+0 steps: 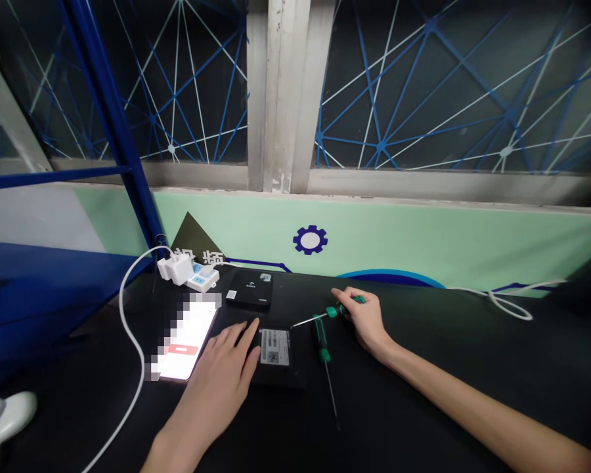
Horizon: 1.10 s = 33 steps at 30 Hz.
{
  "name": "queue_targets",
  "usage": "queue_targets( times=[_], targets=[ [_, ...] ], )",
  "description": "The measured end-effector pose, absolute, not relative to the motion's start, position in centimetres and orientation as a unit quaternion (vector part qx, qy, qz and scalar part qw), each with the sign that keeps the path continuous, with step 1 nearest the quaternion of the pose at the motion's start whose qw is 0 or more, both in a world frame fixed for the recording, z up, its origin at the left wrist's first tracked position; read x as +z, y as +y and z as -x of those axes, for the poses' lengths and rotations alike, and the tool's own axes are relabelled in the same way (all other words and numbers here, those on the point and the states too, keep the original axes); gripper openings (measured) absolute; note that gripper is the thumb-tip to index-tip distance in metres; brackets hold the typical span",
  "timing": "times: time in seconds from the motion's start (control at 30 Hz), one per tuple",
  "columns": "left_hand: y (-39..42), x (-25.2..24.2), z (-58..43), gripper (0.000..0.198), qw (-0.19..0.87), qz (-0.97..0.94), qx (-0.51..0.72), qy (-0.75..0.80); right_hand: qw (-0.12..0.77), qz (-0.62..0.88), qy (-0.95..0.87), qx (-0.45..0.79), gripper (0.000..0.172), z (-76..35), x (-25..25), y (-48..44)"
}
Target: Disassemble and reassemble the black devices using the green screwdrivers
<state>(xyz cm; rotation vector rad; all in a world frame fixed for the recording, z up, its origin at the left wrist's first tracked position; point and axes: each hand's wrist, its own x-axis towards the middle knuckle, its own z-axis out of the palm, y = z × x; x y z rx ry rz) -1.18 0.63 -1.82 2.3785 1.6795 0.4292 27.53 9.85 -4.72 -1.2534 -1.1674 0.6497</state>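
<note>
My right hand (pixel 363 316) is closed around the green handle of a screwdriver (pixel 331 312), its thin shaft pointing left. The tip is at the upper right corner of a black box (pixel 280 376) that lies on the dark table and bears a white label (pixel 274 347). My left hand (pixel 231 358) lies with fingers apart on the left side of this box, thumb beside the label. Just right of the box a second screwdriver (pixel 324 348), with a green and black handle, lies on the table, its shaft pointing toward the front.
Behind the labelled box sits another black box (pixel 250 289). A lit phone (pixel 190 341) lies to the left, near a white power strip (pixel 203 277) with a plugged-in charger (pixel 176 268). Its white cable (pixel 140 368) curves along the left side. Another cable (pixel 512 309) lies at the back right.
</note>
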Motion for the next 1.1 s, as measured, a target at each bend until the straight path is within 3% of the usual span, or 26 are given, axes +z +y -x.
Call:
queue_targets(
  times=[0.4, 1.1],
  targets=[
    [0.7, -1.8, 1.1, 0.054, 0.106, -0.803, 0.139, 0.57, 0.621, 0.524, -0.518, 0.267, 0.052, -27.5, -4.6, 9.8],
    [0.8, -2.8, 1.3, 0.052, 0.073, -0.807, 0.17, 0.561, 0.531, 0.461, -0.625, 0.338, 0.044, -27.0, -3.5, 8.8]
  ],
)
